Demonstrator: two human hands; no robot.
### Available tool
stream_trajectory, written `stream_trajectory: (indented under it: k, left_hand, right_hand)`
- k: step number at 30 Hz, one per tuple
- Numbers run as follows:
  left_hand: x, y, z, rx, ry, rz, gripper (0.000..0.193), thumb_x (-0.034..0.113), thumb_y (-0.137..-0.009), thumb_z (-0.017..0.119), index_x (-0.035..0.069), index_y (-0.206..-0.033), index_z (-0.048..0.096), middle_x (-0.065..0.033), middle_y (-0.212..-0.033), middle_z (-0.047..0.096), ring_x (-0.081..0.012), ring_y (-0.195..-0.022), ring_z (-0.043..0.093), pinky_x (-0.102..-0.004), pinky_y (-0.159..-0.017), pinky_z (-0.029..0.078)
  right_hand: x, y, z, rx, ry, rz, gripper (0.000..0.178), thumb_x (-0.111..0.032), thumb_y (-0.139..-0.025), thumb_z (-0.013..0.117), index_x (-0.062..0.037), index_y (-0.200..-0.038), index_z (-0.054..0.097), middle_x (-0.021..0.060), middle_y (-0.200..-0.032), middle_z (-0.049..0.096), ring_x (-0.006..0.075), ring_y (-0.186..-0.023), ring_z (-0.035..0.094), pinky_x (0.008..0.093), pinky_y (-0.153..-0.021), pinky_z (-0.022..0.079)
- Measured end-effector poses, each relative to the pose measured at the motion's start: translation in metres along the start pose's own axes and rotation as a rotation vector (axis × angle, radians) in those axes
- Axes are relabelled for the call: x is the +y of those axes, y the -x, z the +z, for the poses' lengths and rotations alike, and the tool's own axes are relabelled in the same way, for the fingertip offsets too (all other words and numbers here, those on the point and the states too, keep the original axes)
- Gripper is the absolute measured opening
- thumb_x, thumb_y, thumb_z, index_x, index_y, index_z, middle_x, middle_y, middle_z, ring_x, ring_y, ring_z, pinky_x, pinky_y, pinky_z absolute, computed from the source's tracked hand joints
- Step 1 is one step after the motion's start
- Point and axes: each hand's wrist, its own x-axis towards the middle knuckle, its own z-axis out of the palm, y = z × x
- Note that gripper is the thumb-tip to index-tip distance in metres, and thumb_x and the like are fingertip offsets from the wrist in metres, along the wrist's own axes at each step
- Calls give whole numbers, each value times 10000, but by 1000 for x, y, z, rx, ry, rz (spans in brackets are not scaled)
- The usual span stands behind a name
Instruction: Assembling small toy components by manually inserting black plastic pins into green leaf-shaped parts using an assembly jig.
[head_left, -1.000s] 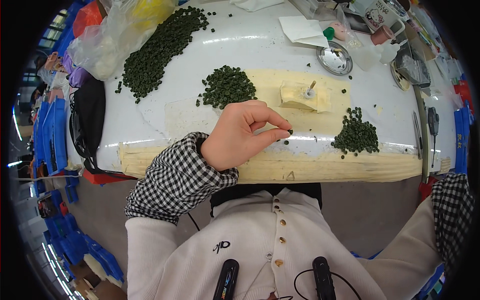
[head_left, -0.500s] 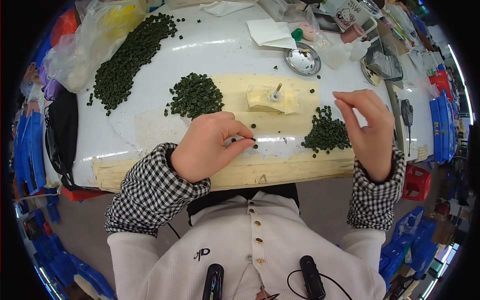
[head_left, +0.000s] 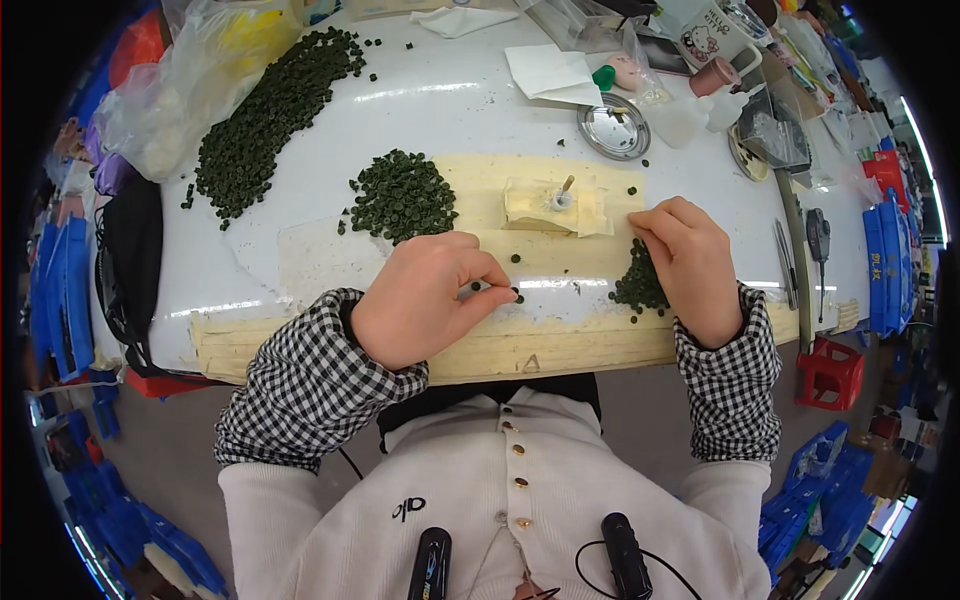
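Note:
Near the table's front edge, my left hand (head_left: 425, 298) pinches thumb and forefinger together on a small dark green piece (head_left: 519, 296). A few loose pieces, one of them a dark green piece (head_left: 515, 258), lie close by. Over the smaller right-hand heap of dark green pieces (head_left: 637, 283), my right hand (head_left: 692, 268) has its thumb and forefinger closed; anything between them is hidden. Between and beyond the hands stands a block wrapped in cream tape (head_left: 535, 212), with a thin upright peg (head_left: 567, 184) on top. A middle heap of green pieces (head_left: 402, 196) lies beyond my left hand.
A long heap of green pieces (head_left: 265, 130) and a plastic bag (head_left: 165, 110) occupy the far left. Toward the far right are a round metal dish (head_left: 613, 128), a folded white paper (head_left: 553, 75), a mug (head_left: 712, 38) and a clear box (head_left: 775, 135). Tweezers (head_left: 786, 262) lie rightmost.
My right hand has moved left and its fingers have closed, now over the right-hand heap. My left thumb and forefinger have drawn together on a small piece. The view has shifted slightly.

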Motion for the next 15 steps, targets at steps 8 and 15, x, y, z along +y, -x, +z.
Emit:
stream_trajectory:
  k: [8, 15]
  left_hand:
    - [8, -3, -5, -48, 212, -110, 125, 118, -816, 714, 13, -811, 647, 5, -619, 474, -87, -534, 375, -243, -470, 326]
    - [10, 0, -12, -192, 1360, -509, 249, 139, -982, 453, -14, -1171, 506, 3, -864, 512, -54, -667, 398, -191, -550, 342]
  right_hand:
    - [3, 0, -3, -60, -89, 95, 86, -84, -799, 668, -12, -837, 642, 116, -764, 594, 297, -701, 593, 359, -647, 489]
    - [16, -2, -15, -164, -191, 35, 88, -15, -800, 646, 18, -881, 646, 131, -806, 626, 261, -687, 608, 318, -618, 483]
